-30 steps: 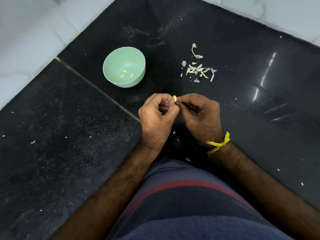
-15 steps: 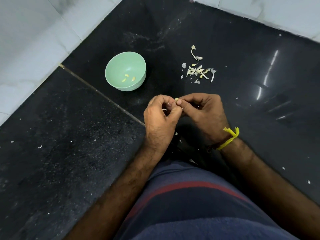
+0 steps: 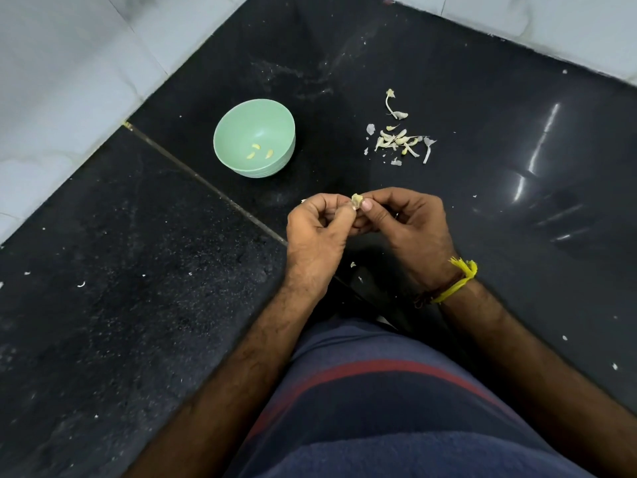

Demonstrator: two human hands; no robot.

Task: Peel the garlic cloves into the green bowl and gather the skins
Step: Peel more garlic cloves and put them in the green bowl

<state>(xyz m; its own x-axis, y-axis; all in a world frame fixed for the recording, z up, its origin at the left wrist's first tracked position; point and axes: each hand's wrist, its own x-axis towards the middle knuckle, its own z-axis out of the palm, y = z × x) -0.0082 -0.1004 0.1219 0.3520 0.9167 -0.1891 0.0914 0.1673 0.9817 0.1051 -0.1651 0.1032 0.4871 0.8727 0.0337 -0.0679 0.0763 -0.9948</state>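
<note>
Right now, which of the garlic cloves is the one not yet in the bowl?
The garlic clove pinched between the left hand and right hand; the other three lie loose inside the green bowl.

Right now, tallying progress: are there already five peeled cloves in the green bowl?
No, the green bowl holds only three peeled cloves, lying near its bottom.

I see a black speckled surface (image 3: 103, 305) crossed by a thin seam (image 3: 206, 188). Pale wall tiles (image 3: 69, 63) border it. A yellow thread band (image 3: 458, 281) circles one wrist.
</note>
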